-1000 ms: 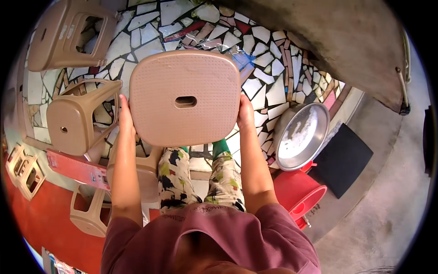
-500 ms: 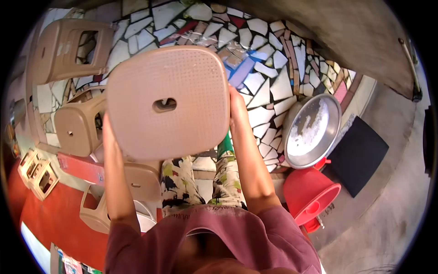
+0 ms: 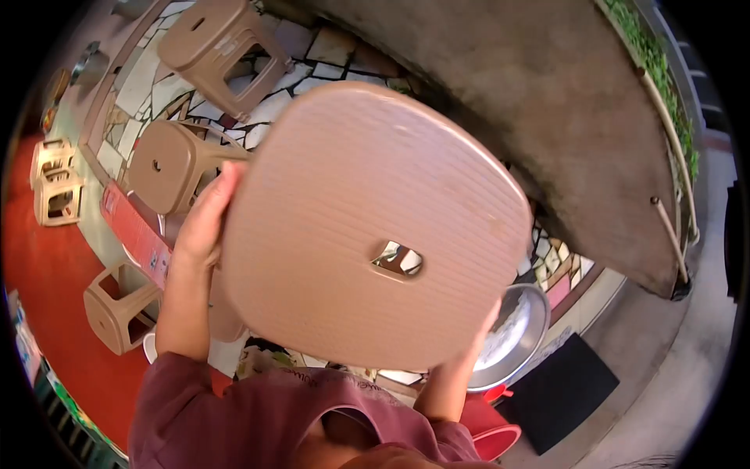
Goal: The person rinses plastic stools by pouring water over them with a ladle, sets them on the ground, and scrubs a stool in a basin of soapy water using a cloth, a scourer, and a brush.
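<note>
A tan plastic stool (image 3: pixel 344 203) is held up close to the camera, its flat seat with an oval hole facing me. My left hand (image 3: pixel 205 215) grips its left edge, thumb showing along the rim. At the lower right edge is my right hand (image 3: pixel 486 324), mostly hidden behind the stool, with only part of its side showing. Both hands bear the stool above the mosaic floor. To the left of my left hand stands another tan stool (image 3: pixel 162 166), lying tipped with its seat turned sideways.
One more stool (image 3: pixel 226 59) lies at the upper left, and a smaller one (image 3: pixel 117 309) sits on the red floor (image 3: pixel 47 289). A metal basin (image 3: pixel 539 320) with suds, a red bucket (image 3: pixel 492 438) and a black mat (image 3: pixel 558 391) are at the right. A concrete wall (image 3: pixel 500 94) rises beyond.
The stool has come closer to the camera, shifted right and tilted clockwise, both hands still on it. The view has turned, bringing more of the wall into sight.
</note>
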Demonstrator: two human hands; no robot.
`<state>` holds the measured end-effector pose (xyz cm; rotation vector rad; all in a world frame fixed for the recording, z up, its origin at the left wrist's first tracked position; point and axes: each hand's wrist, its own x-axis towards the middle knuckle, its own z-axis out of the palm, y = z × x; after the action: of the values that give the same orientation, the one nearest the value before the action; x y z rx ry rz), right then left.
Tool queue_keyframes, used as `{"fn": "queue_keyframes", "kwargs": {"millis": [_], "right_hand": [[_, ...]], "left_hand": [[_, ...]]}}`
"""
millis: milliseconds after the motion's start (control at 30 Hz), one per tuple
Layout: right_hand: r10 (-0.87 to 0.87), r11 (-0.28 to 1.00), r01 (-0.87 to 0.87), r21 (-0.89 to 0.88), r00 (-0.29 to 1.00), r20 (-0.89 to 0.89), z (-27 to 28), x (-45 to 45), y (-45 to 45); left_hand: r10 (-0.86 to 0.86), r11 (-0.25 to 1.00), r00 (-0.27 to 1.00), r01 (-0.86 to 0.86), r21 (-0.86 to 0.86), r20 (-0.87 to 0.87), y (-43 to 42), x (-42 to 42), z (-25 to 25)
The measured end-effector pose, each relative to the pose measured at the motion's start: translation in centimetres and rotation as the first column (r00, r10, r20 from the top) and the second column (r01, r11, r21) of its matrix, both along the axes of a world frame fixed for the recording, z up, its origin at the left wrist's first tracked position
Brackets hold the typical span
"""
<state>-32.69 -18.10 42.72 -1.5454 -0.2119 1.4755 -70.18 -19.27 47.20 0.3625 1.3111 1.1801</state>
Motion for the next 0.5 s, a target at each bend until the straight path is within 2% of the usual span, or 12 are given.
{"fn": "queue_keyframes", "kwargs": {"millis": [67, 133, 200, 267, 300, 333, 367, 433, 500], "right_hand": [[-0.012, 1.000, 0.011, 0.011, 0.995, 0.098, 1.8, 2.5, -1.3], [-0.063, 0.997, 0.055, 0.061, 0.989, 0.132, 3.6, 6.0, -3.3], [-0.121, 0.988, 0.106, 0.108, 0.981, 0.149, 5.4, 10.1, -5.7], [-0.189, 0.975, 0.165, 0.152, 0.968, 0.162, 6.4, 14.2, -7.3], [-0.224, 0.965, 0.196, 0.175, 0.962, 0.156, 6.6, 15.9, -8.0], [-0.261, 0.954, 0.229, 0.193, 0.952, 0.160, 6.8, 17.6, -8.6], [-0.301, 0.940, 0.265, 0.217, 0.941, 0.153, 6.8, 19.2, -8.9], [-0.373, 0.907, 0.335, 0.255, 0.920, 0.120, 5.8, 22.2, -9.5], [-0.429, 0.878, 0.388, 0.280, 0.897, 0.105, 4.3, 24.5, -10.2]], "left_hand": [[-0.234, 0.948, 0.972, 0.222, 0.230, 0.027, 1.3, 1.2, 2.1], [-0.466, 0.782, 0.875, 0.478, 0.400, -0.134, 4.7, 3.3, 5.7], [-0.534, 0.648, 0.786, 0.617, 0.447, -0.311, 7.2, 5.8, 9.5], [-0.324, 0.601, 0.789, 0.598, 0.531, -0.522, 8.6, 7.4, 9.6], [-0.271, 0.675, 0.786, 0.566, 0.473, -0.555, 8.7, 7.3, 9.5], [-0.173, 0.689, 0.803, 0.512, 0.512, -0.570, 8.6, 6.8, 7.4], [-0.163, 0.764, 0.812, 0.463, 0.450, -0.560, 8.3, 6.5, 5.8], [-0.148, 0.937, 0.837, 0.288, 0.195, -0.527, 6.8, 7.1, 0.1], [-0.435, 0.881, 0.628, 0.443, -0.163, -0.645, 4.5, 6.6, -9.1]]}}
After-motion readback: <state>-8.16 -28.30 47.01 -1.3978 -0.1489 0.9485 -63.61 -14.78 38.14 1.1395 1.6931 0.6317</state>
